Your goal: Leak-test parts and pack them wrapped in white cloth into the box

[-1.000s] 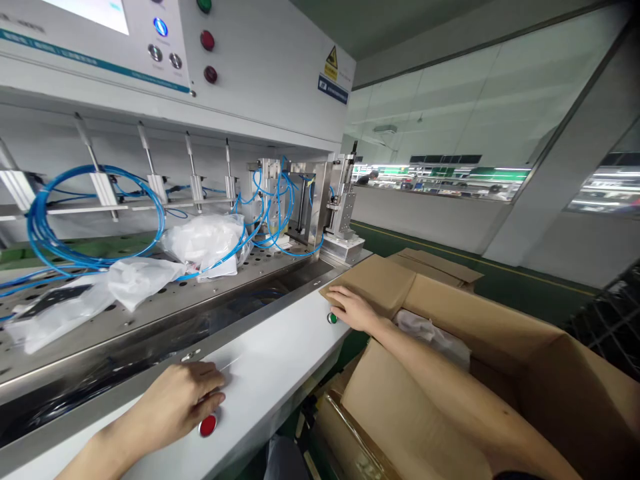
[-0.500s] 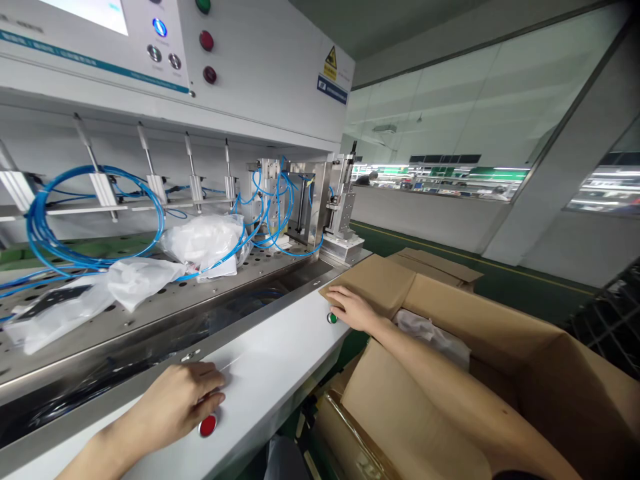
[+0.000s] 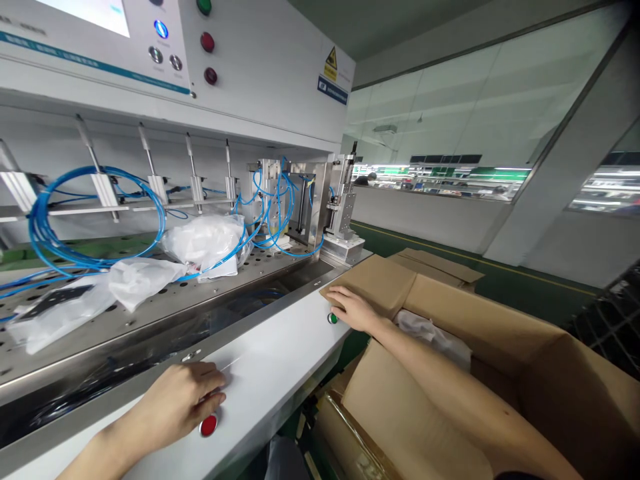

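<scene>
My left hand [image 3: 187, 400] rests on the white front ledge [image 3: 265, 357] of a machine, its fingers loosely bent and holding nothing. Just below its thumb is a red push button [image 3: 208, 425]. Farther right, my right hand [image 3: 353, 309] lies with fingers stretched out over the corner of a cardboard box flap [image 3: 383, 277], beside a green push button [image 3: 333, 319]. The right forearm reaches across the open cardboard box [image 3: 420, 407]. Inside that box is some white plastic wrapping [image 3: 433, 337].
Behind the ledge, a perforated metal bed [image 3: 165, 303] carries plastic bags [image 3: 210, 240] and coiled blue tubing [image 3: 43, 233]. Several vertical rods [image 3: 145, 147] hang above it. A metal fixture [image 3: 345, 207] stands at the bed's right end. More cardboard [image 3: 440, 267] lies behind the box.
</scene>
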The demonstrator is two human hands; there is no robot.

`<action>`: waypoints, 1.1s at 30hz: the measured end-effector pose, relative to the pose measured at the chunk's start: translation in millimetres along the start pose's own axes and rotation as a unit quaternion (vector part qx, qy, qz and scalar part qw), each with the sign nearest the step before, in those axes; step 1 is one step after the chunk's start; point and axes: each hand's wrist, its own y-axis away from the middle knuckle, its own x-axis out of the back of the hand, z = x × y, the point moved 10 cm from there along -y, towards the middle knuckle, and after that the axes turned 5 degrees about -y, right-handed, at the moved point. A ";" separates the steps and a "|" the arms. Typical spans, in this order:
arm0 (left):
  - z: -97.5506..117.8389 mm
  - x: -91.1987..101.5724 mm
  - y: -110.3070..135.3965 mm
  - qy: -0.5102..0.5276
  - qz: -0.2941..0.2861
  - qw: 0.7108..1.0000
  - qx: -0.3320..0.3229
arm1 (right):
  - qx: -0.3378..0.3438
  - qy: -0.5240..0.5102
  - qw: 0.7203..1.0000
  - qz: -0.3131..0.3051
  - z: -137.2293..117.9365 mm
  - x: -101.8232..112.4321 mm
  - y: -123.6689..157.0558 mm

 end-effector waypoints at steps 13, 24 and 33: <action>0.8 -5.5 -3.4 -0.011 -0.049 0.999 0.012 | 0.008 0.012 1.000 0.002 2.7 -1.6 -0.3; -48.9 52.6 5.3 -0.018 0.149 0.979 0.139 | 0.034 0.015 0.999 0.022 19.4 -6.2 -5.9; -131.2 79.5 57.2 -0.082 0.295 0.864 0.399 | 0.037 0.028 0.999 0.028 35.0 -15.2 -11.8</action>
